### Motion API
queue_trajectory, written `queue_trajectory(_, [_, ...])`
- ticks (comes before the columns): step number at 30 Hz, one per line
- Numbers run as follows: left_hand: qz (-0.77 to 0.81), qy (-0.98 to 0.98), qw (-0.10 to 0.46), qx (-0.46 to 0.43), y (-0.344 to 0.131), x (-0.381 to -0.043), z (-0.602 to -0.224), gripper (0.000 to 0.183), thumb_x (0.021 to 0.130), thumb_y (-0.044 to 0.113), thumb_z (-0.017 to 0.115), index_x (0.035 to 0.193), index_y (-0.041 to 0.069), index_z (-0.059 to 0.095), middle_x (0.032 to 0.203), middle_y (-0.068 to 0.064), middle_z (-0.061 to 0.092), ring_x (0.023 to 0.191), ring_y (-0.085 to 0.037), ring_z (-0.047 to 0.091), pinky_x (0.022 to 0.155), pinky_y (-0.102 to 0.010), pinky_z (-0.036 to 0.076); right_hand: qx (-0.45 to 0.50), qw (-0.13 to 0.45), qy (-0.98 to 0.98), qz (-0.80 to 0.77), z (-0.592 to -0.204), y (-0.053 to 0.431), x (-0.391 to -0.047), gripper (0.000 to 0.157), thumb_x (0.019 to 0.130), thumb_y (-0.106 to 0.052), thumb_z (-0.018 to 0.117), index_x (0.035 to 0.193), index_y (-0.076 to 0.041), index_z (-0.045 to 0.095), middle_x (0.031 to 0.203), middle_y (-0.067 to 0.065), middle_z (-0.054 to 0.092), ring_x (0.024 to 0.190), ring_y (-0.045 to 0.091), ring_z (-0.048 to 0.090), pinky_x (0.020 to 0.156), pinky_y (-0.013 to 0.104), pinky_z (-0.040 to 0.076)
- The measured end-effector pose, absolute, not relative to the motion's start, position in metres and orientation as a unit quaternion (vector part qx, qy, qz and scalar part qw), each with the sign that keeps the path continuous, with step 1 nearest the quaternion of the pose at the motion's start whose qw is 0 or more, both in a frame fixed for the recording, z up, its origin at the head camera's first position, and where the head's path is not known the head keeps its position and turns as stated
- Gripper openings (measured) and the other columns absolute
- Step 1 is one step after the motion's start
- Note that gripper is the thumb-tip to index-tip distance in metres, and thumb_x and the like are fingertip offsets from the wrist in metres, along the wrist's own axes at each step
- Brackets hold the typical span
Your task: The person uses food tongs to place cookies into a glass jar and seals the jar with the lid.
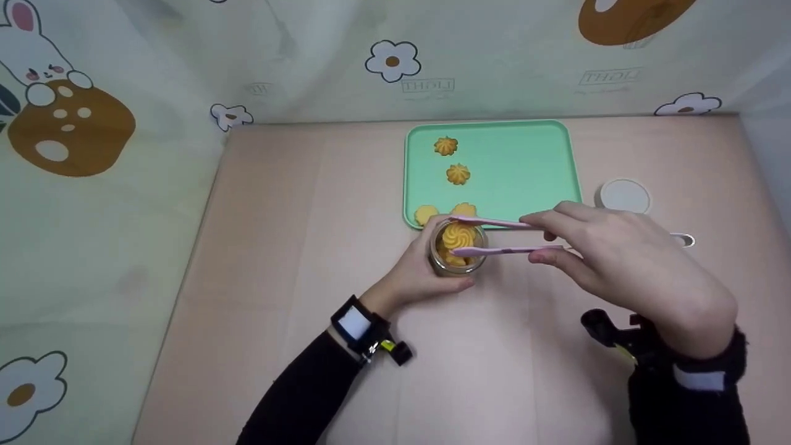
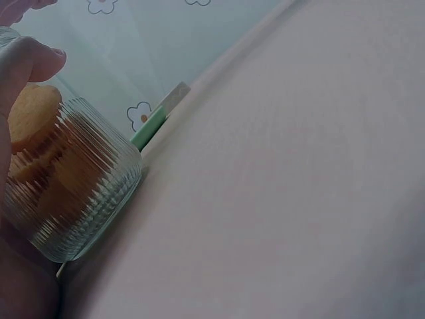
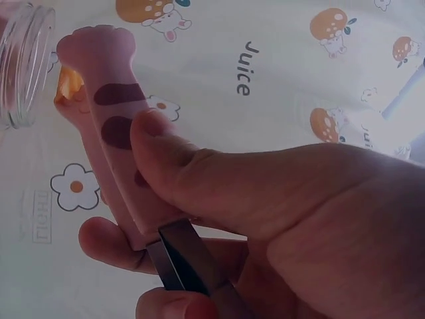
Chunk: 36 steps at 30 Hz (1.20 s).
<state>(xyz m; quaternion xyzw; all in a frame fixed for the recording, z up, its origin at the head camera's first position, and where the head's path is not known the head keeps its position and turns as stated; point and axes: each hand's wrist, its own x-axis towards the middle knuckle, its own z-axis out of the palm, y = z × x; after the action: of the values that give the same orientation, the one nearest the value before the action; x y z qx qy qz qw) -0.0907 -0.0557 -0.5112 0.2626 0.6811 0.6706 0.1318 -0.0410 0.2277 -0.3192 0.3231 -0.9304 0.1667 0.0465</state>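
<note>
My left hand grips a ribbed glass jar with several golden cookies inside. The jar's open mouth faces up in the head view. From the right, my right hand holds pink tongs with paw-shaped tips, thumb on one arm and fingers on the other. Between the tips, over the jar's mouth, is a swirled cookie. In the right wrist view, the tongs partly cover that cookie, and the jar's glass rim stands just beyond the tips.
Behind the jar lies a green tray with two darker star-shaped cookies and two paler ones near its front edge. A round white lid sits right of the tray. Patterned cloth hangs behind and at the sides.
</note>
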Motion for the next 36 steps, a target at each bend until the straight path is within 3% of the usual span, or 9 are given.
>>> queue_trajectory(14, [0.666,0.684,0.124,0.269,-0.056,-0.092,-0.510,0.091,0.078,0.011,0.097,0.153,0.016,0.045,0.150,-0.003,0.060,0.141,-0.020,0.056,0.124,-0.042,0.044,0.294,0.015,-0.945,0.141,-0.324,0.213,-0.043,0.038,0.098,-0.028,0.084,0.131,-0.013,0.076,0.106,0.003,0.074,0.079,0.022,0.070,0.063,0.044,0.059])
queue_trajectory(24, [0.670,0.678,0.122,0.277,-0.056,-0.091,-0.510,0.091,0.078,0.009,0.097,0.152,0.015,0.045,0.149,-0.004,0.061,0.141,-0.021,0.056,0.124,-0.042,0.044,0.275,-0.026,-0.948,0.159,-0.324,0.213,-0.042,0.043,0.098,-0.032,0.085,0.136,-0.014,0.074,0.111,0.004,0.073,0.076,0.017,0.066,0.065,0.044,0.058])
queue_trajectory(36, [0.658,0.695,0.117,0.266,-0.056,-0.090,-0.510,0.095,0.077,0.012,0.099,0.155,0.016,0.044,0.151,-0.002,0.061,0.142,-0.019,0.056,0.124,-0.041,0.044,0.269,-0.024,-0.949,0.164,-0.321,0.218,-0.039,0.045,0.098,-0.035,0.084,0.137,-0.015,0.074,0.113,0.004,0.072,0.076,0.015,0.063,0.063,0.040,0.056])
